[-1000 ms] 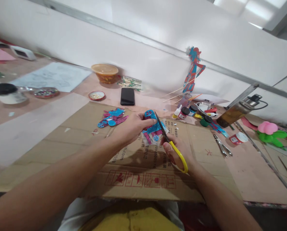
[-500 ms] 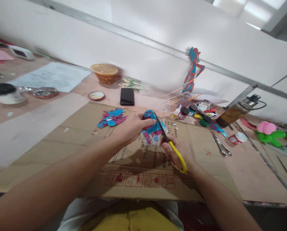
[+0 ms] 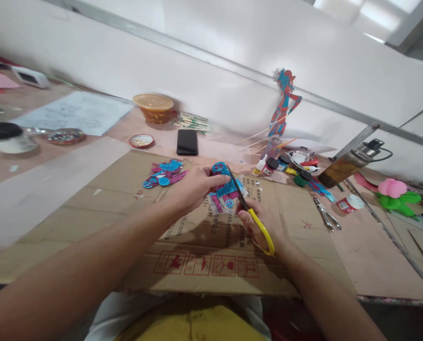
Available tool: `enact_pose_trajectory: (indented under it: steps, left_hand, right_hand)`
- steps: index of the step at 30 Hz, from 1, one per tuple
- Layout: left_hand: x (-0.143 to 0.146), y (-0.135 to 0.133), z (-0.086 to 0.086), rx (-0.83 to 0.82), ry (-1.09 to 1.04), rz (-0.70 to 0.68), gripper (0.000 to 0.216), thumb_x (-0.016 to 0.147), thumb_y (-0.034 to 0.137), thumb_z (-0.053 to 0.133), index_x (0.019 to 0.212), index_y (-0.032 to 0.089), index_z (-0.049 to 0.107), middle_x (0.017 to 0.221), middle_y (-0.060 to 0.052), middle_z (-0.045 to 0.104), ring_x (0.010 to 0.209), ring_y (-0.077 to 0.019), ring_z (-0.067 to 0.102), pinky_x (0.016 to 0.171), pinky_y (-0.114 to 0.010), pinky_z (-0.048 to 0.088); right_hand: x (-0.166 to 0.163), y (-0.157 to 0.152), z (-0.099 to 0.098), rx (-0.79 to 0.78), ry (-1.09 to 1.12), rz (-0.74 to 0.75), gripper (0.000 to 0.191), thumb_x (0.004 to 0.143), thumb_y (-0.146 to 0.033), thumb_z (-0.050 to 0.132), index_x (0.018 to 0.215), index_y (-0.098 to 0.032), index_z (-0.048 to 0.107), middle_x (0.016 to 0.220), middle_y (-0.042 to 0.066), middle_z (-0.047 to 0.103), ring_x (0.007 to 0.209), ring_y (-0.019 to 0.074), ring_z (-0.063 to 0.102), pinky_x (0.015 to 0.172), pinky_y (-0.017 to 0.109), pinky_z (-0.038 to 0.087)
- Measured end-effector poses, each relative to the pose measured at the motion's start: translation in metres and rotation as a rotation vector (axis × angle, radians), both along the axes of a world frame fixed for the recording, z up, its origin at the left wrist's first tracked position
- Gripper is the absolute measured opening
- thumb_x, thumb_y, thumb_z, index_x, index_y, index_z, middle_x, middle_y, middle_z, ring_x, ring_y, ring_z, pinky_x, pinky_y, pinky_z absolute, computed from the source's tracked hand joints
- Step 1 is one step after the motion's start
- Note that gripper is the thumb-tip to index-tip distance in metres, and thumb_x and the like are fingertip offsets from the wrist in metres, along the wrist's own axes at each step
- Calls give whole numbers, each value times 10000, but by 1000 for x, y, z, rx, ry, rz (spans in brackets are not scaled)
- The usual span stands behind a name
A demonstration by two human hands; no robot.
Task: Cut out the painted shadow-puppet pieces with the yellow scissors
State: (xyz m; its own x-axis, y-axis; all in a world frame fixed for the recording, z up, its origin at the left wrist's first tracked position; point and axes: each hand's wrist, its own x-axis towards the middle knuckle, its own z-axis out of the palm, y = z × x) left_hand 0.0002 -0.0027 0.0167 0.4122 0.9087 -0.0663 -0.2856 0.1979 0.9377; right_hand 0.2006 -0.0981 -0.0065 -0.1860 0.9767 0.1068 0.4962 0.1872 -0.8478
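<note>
Between thumb and fingers, my left hand (image 3: 199, 187) pinches a blue and magenta patterned cutout piece (image 3: 224, 189) above the cardboard. My right hand (image 3: 259, 222) is wrapped round the yellow handle of a pair of scissors (image 3: 242, 198), whose dark blades lie along the right edge of that piece. Below the piece, more blue and magenta scraps show on whitish backing; how they join is partly hidden. Left of my left hand, a heap of blue and magenta cutouts (image 3: 164, 173) rests on the cardboard sheet (image 3: 126, 227).
Behind the cardboard stand a black phone (image 3: 187, 142), a lidded tub (image 3: 153, 109) and a small dish (image 3: 141, 140). To the right are paint jars (image 3: 270, 166), pliers (image 3: 326, 214) and a tilted bottle (image 3: 349, 163). A jointed red and blue figure (image 3: 285, 104) leans on the wall.
Almost nothing differs. The scissors' yellow handle has shifted very slightly left, and both hands keep their hold in the same place.
</note>
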Motion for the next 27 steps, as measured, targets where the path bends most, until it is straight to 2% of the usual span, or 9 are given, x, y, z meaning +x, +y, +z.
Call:
enact_pose_trajectory:
  steps: [5,10,16,22,27]
  left_hand:
    - [0,1,0,-6,-17,-3,248,582,286,950,609,191,722,628,9,699,598,-131,603,644,-270,526]
    - [0,1,-2,-11,-20,-4,275,583,302,973,620,188,726,651,-9,717,614,-147,628,648,-283,541]
    - [0,3,-3,-4,-19,-11,301,574,331,998,651,188,745,689,-20,740,646,-163,656,689,-303,568]
    - [-4,9,-5,49,2,39,330,594,377,1011,727,191,773,739,-17,749,664,-156,651,672,-291,547]
    - [-4,9,-6,81,23,8,277,640,375,968,750,181,803,759,-28,758,675,-150,647,682,-282,536]
  right_hand:
    - [-1,-1,-1,-23,15,1,579,1004,-798,623,846,-242,637,703,-10,531,693,188,503,672,306,417]
    - [0,-1,-3,-35,9,-17,589,988,-815,624,857,-240,645,725,-6,573,686,182,494,666,306,424]
    - [1,0,-1,-25,-28,-13,594,997,-818,598,842,-245,614,694,-20,537,660,175,484,666,307,419]
    - [0,1,-1,17,-41,-5,615,1015,-826,569,870,-235,657,746,4,598,669,174,486,646,305,393]
    - [5,-2,-9,-13,11,26,647,1041,-855,536,972,-232,695,719,-5,531,665,184,489,617,298,405]
